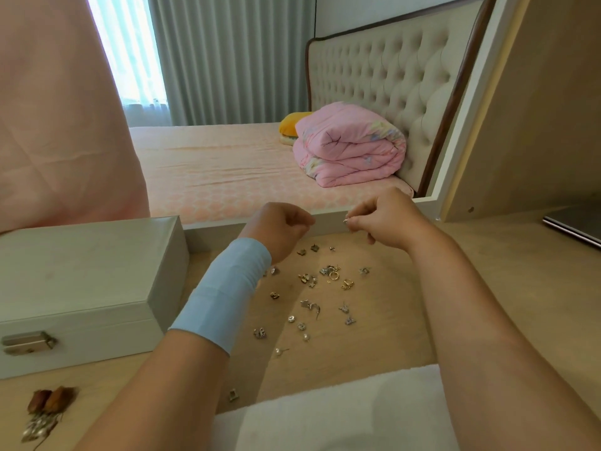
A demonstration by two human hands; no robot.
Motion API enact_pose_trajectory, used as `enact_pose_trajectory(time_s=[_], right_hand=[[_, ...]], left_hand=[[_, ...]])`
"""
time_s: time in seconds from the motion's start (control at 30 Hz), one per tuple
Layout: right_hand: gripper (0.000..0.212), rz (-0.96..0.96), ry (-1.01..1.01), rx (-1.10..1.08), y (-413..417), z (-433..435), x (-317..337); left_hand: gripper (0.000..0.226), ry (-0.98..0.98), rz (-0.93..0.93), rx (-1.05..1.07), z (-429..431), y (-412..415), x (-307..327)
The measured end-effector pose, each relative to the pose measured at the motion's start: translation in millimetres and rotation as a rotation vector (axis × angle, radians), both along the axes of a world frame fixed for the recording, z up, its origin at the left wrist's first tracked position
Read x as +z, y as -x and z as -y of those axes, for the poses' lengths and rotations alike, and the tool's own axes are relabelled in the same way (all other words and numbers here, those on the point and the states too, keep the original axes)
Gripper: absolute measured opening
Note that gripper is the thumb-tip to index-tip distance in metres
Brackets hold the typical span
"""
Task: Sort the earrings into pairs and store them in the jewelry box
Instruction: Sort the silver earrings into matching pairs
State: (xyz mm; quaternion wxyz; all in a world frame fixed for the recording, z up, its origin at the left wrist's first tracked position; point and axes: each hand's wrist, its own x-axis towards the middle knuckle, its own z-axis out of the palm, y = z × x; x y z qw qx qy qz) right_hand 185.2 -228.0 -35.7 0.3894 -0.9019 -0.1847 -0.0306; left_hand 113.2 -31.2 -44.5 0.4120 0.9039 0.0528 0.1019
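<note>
White cloth [331, 415], scattered earrings [325, 288], closed jewelry box [81, 271]; right fingers [362, 222] pinch an earring [346, 220], left fingers [300, 224] curled, contents unclear.

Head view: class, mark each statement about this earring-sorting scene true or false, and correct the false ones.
1. The jewelry box is shut. True.
2. The right hand pinches a small earring. True.
3. The loose earrings lie inside the jewelry box. False: they lie scattered on the desk beside it.
4. Nothing is worn on the left forearm. False: a light blue band wraps it near the wrist.
</note>
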Motion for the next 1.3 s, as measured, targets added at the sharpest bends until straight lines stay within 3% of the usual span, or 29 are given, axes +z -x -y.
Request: enact_pose_trajectory(time_s=[0.13,0.33,0.53,0.7,0.83,1.0,1.3], right_hand=[[0.009,-0.096,0.131,-0.007,-10,10,-15],[0.007,-0.173,0.287,-0.021,-12,8,-28],[0.014,-0.115,0.255,0.011,-8,1,-21],[0.013,-0.270,0.273,0.205,5,-3,-5],[0.010,-0.313,0.362,0.210,10,-5,-4],[0.024,-0.285,0.447,0.154,15,-18,-5],[0.013,-0.312,0.461,0.202,18,-21,-3]], left_hand=[[0.023,-0.248,-0.167,-0.120,22,-18,-3],[0.021,-0.450,-0.198,-0.195,28,-27,-6],[0.018,-0.482,-0.200,-0.242,20,-17,-9],[0.019,-0.468,-0.215,-0.274,20,-9,-12],[0.010,-0.471,-0.205,-0.280,22,-9,-12],[0.010,-0.406,-0.210,-0.257,10,-8,-9],[0.010,-0.222,-0.187,-0.251,7,-9,-4]])
